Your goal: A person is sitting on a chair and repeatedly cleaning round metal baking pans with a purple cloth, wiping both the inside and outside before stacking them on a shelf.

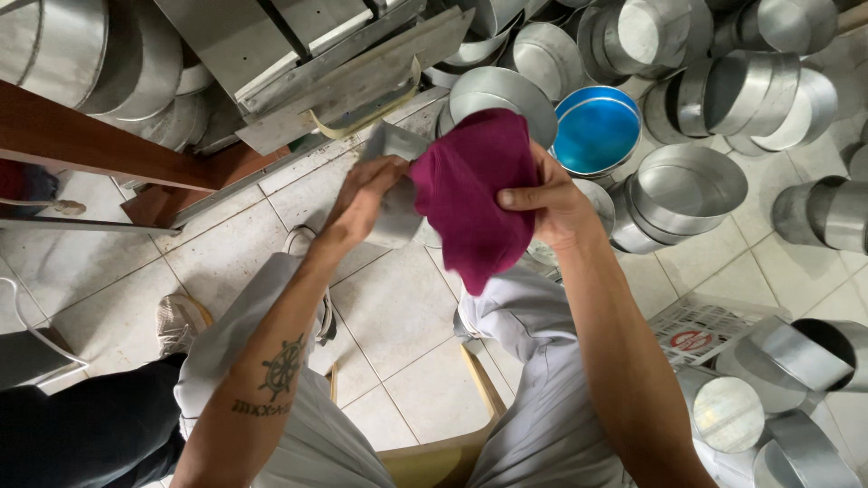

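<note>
My left hand (366, 194) grips a small shiny metal tin (394, 203) at the centre of the head view, above my knees. My right hand (547, 203) holds a maroon cloth (475, 194) pressed against the tin's right side; the cloth hangs down and hides part of the tin. Both forearms reach up from the bottom of the frame, the left one with a dark tattoo.
Many round metal tins (687, 185) lie piled on the white tiled floor (398, 307) at the top and right; one has a blue inside (595, 129). A metal machine on a wooden bench (108, 145) stands upper left. Another person's dark-trousered leg and shoe (181, 321) are at left.
</note>
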